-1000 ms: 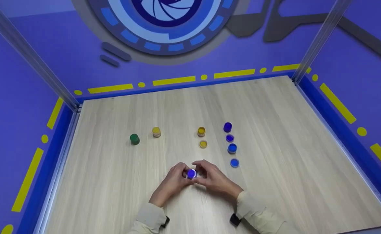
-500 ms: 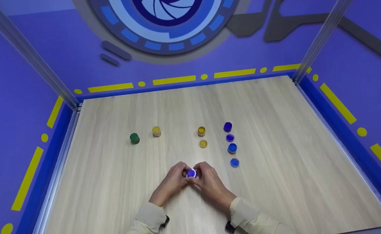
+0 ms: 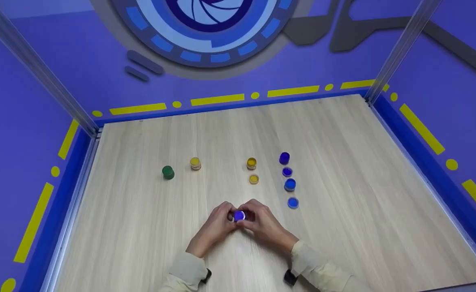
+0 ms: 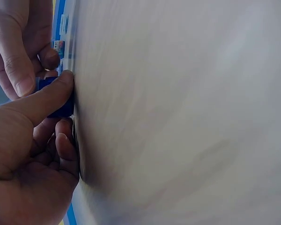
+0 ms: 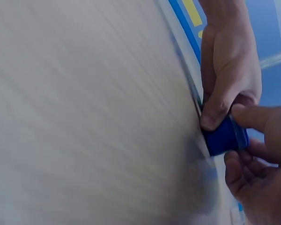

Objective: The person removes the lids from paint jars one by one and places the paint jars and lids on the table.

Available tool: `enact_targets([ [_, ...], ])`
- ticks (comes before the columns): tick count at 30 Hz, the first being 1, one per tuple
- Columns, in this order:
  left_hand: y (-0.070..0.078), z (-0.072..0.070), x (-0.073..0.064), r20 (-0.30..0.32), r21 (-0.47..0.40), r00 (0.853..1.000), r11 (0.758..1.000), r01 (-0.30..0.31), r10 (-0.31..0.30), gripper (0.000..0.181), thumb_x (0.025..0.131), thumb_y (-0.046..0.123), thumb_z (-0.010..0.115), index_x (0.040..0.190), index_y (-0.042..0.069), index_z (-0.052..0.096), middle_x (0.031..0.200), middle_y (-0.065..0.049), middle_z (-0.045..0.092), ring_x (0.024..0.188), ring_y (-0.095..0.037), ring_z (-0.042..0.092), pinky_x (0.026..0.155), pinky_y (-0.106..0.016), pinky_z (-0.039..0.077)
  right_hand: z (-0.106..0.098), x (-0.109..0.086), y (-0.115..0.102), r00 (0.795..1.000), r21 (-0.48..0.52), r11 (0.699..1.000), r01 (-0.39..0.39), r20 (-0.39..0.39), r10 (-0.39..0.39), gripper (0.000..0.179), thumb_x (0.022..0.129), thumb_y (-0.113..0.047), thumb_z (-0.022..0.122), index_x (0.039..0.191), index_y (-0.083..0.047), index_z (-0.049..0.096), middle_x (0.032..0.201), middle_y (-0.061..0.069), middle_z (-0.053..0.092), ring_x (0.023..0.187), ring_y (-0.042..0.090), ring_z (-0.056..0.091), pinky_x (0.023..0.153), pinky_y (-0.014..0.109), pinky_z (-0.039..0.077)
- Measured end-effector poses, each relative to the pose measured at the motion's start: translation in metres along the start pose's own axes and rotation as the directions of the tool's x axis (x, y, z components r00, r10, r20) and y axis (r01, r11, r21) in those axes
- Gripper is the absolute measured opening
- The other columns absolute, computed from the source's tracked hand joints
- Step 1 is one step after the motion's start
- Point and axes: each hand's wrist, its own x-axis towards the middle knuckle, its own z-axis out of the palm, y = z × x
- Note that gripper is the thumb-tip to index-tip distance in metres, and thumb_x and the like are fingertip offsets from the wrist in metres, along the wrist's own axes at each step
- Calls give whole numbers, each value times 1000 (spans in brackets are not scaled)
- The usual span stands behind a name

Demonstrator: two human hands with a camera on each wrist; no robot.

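Note:
Near the table's front, both hands are on a small blue-violet paint jar (image 3: 238, 215). My left hand (image 3: 218, 222) grips the jar's lower body; in the left wrist view its thumb (image 4: 49, 98) lies along the dark blue side. From the other side, my right hand (image 3: 264, 222) pinches the top of the jar at its clear-edged lid (image 5: 240, 131). The jar stands upright at the tabletop. Fingers hide much of it, and whether the lid turns cannot be seen.
Farther back stand a green jar (image 3: 168, 172), a pale yellow jar (image 3: 195, 163), and an ochre jar (image 3: 251, 163) with its lid (image 3: 254, 179) in front. To the right are a violet jar (image 3: 284, 158), its lid (image 3: 287, 172), a blue jar (image 3: 290, 185) and its lid (image 3: 293, 202).
My right hand has closed in on the jar's top, its wrist swinging left and then slightly back right. The left hand and the other jars have stayed in place.

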Motion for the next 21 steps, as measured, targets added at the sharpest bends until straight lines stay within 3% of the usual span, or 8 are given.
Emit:
enact_targets([
  [6,1,-1,-1,5,3,1000,1000,26,-26,33,84,15,87,91,6,56,86,-2,54,80,-12,47,71,-27,41,-5,3,10,993,87,996,-16,116,6,30,97,-16,73,127,-12,72,113,-2,64,100,15,58,86,29,49],
  [11,2,-1,-1,15,-3,999,999,48,-48,33,84,14,87,93,6,57,87,-1,54,81,-12,47,72,-27,42,-8,2,11,989,90,996,-25,147,12,43,97,-15,73,138,-9,65,114,1,63,96,17,57,81,27,48],
  [15,3,0,-1,30,-18,997,998,67,-67,31,84,15,87,95,7,59,89,0,54,83,-13,48,73,-28,43,-5,-2,8,993,108,990,-90,87,81,56,93,-19,79,141,-3,56,110,3,62,95,22,57,80,27,47],
  [18,4,-1,-2,34,-20,997,998,67,-66,29,85,17,86,95,8,60,89,1,54,83,-12,48,73,-27,43,-1,-5,4,991,122,984,-127,-17,130,54,89,-25,84,129,1,57,101,7,62,89,25,59,75,25,46],
  [21,3,-1,-2,24,-16,999,999,49,-49,28,85,16,86,95,8,61,89,1,54,83,-12,48,73,-27,42,5,-7,1,986,107,988,-114,-105,126,51,84,-29,87,113,0,57,90,11,62,80,25,58,68,23,44],
])
